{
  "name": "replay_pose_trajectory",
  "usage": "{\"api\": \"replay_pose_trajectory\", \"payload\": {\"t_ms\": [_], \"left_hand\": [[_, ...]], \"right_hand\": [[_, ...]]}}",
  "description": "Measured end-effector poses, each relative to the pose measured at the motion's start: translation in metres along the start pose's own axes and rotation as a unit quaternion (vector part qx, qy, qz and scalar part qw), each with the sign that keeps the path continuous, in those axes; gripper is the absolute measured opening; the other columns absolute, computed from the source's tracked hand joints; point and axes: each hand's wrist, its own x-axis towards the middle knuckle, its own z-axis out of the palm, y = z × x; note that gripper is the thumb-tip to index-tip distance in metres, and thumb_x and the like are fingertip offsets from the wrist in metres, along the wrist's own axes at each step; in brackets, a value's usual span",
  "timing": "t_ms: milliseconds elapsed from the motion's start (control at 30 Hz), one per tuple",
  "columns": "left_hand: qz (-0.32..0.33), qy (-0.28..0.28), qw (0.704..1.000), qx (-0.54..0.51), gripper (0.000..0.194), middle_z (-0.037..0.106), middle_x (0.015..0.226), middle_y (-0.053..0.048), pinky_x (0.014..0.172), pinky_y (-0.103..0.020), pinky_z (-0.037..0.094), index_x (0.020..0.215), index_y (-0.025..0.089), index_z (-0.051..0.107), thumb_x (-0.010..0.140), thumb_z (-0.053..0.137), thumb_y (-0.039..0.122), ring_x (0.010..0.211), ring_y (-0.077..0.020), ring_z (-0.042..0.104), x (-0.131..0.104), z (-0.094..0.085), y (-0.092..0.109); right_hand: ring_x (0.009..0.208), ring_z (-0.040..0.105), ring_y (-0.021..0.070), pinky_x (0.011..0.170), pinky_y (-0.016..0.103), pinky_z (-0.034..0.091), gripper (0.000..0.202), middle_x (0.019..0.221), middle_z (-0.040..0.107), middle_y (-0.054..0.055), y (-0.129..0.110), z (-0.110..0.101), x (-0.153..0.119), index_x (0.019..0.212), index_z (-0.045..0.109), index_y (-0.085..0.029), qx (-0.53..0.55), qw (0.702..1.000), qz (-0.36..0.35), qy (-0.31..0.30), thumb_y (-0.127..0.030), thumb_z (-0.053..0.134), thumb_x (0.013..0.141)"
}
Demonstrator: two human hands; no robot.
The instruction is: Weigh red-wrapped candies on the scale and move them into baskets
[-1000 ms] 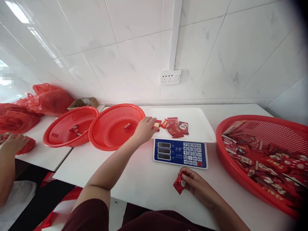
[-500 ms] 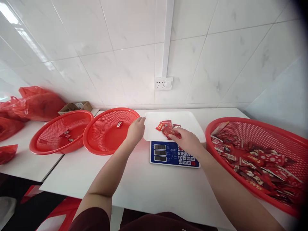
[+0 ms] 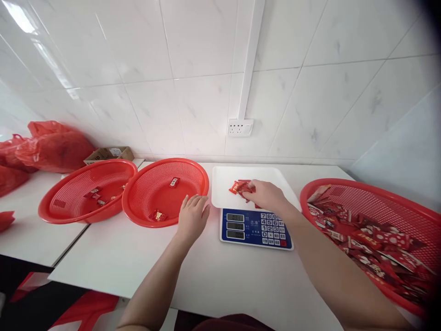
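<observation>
My right hand (image 3: 267, 195) is closed over small red snack packets (image 3: 237, 186) on the scale's white tray (image 3: 223, 198), its fingertips pinching at the pile. Part of the pile is hidden under those fingers. My left hand (image 3: 193, 216) holds nothing; its fingers are stretched out and apart at the near right rim of a red mesh basket (image 3: 165, 195). Inside that basket lie one packet (image 3: 174, 182) toward the back and another (image 3: 157, 215) near the front. Below the tray, the scale's blue panel (image 3: 257, 229) shows a display and keys.
A large red basket (image 3: 347, 186) full of packets stands at the right. Another red basket (image 3: 69, 202) with several packets is at the left. Behind it are a cardboard box (image 3: 106, 154) and red plastic bags (image 3: 58, 147). A socket (image 3: 240, 128) is on the tiled wall.
My left hand has drawn back toward me from the basket's far right rim, and its fingers have spread. A packet now shows at that basket's front. My right hand stays at the pile.
</observation>
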Motion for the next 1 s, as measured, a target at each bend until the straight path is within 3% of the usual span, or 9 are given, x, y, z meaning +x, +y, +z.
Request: {"api": "replay_pose_trajectory", "payload": {"t_ms": [100, 200, 333, 433, 567, 667, 733, 800, 1000], "left_hand": [[0.025, 0.004, 1.000, -0.006, 0.027, 0.067, 0.112, -0.006, 0.105, -0.048, 0.034, 0.111, 0.023, 0.059, 0.091, 0.041, 0.027, 0.114, -0.0232, 0.056, -0.003, 0.000, 0.005], [0.029, -0.006, 1.000, -0.007, 0.026, 0.067, 0.111, -0.007, 0.105, -0.050, 0.033, 0.111, 0.022, 0.058, 0.090, 0.043, 0.026, 0.114, -0.0244, 0.055, -0.008, 0.001, 0.006], [0.022, -0.016, 1.000, -0.014, 0.025, 0.067, 0.110, -0.008, 0.104, -0.051, 0.034, 0.109, 0.021, 0.059, 0.090, 0.044, 0.024, 0.114, -0.0243, 0.055, -0.014, -0.001, 0.001], [0.019, -0.016, 1.000, -0.019, 0.024, 0.068, 0.109, -0.007, 0.103, -0.049, 0.036, 0.108, 0.021, 0.060, 0.089, 0.045, 0.024, 0.114, -0.0244, 0.055, -0.015, -0.001, -0.002], [0.019, -0.014, 1.000, -0.016, 0.023, 0.068, 0.106, -0.007, 0.100, -0.048, 0.040, 0.107, 0.021, 0.060, 0.088, 0.047, 0.025, 0.112, -0.0257, 0.055, -0.012, -0.001, -0.001], [0.025, -0.016, 1.000, -0.006, 0.023, 0.069, 0.104, -0.008, 0.098, -0.049, 0.041, 0.107, 0.019, 0.060, 0.088, 0.048, 0.024, 0.111, -0.0271, 0.055, -0.011, 0.000, 0.000], [0.028, -0.017, 0.999, 0.000, 0.023, 0.069, 0.103, -0.008, 0.096, -0.049, 0.042, 0.107, 0.018, 0.060, 0.088, 0.048, 0.023, 0.111, -0.0280, 0.055, -0.012, 0.001, 0.000], [0.029, -0.015, 0.999, 0.002, 0.024, 0.069, 0.103, -0.009, 0.094, -0.049, 0.044, 0.108, 0.017, 0.060, 0.088, 0.048, 0.024, 0.112, -0.0285, 0.055, -0.012, 0.001, -0.001], [0.028, -0.021, 0.999, -0.002, 0.024, 0.069, 0.103, -0.007, 0.090, -0.047, 0.047, 0.108, 0.019, 0.060, 0.088, 0.049, 0.024, 0.113, -0.0297, 0.054, -0.011, 0.002, -0.001]], "right_hand": [[0.082, 0.063, 0.0185, 0.067, 0.028, 0.044, 0.038, 0.093, 0.068, 0.004, -0.031, -0.009, 0.012, 0.108, 0.058, -0.022, 0.091, 0.992, -0.082, 0.042, -0.049, 0.049, 0.083], [0.099, 0.059, 0.0200, 0.080, 0.031, 0.043, 0.052, 0.107, 0.065, 0.007, -0.044, -0.012, 0.029, 0.131, 0.044, -0.021, 0.106, 0.983, -0.131, 0.065, -0.048, 0.046, 0.087], [0.093, 0.061, 0.0256, 0.071, 0.033, 0.044, 0.042, 0.108, 0.065, 0.010, -0.021, -0.004, 0.047, 0.117, 0.059, -0.019, 0.006, 0.996, -0.085, 0.010, -0.036, 0.059, 0.079], [0.071, 0.064, 0.0210, 0.059, 0.030, 0.042, 0.027, 0.100, 0.067, 0.008, -0.002, 0.006, 0.051, 0.098, 0.068, -0.021, -0.019, 0.996, -0.082, -0.037, -0.026, 0.064, 0.072], [0.064, 0.062, 0.0186, 0.058, 0.030, 0.042, 0.015, 0.085, 0.068, 0.005, -0.008, 0.013, 0.049, 0.085, 0.069, -0.021, -0.016, 0.993, -0.108, -0.049, -0.028, 0.065, 0.072], [0.081, 0.063, 0.0187, 0.068, 0.029, 0.045, 0.032, 0.093, 0.068, 0.003, -0.025, 0.007, 0.048, 0.110, 0.061, -0.025, 0.023, 0.988, -0.151, -0.027, -0.040, 0.056, 0.082], [0.089, 0.063, 0.0161, 0.074, 0.027, 0.046, 0.049, 0.104, 0.067, 0.002, -0.031, -0.002, 0.049, 0.133, 0.042, -0.028, 0.057, 0.983, -0.172, -0.013, -0.045, 0.047, 0.087], [0.093, 0.062, 0.0166, 0.077, 0.027, 0.046, 0.059, 0.112, 0.065, 0.003, -0.027, -0.010, 0.051, 0.140, 0.030, -0.030, 0.040, 0.989, -0.139, -0.006, -0.049, 0.047, 0.087], [0.094, 0.061, 0.0353, 0.071, 0.040, 0.045, 0.061, 0.103, 0.068, 0.016, 0.010, -0.005, 0.055, 0.124, 0.054, -0.018, -0.082, 0.996, 0.031, -0.020, -0.045, 0.065, 0.070]]}}
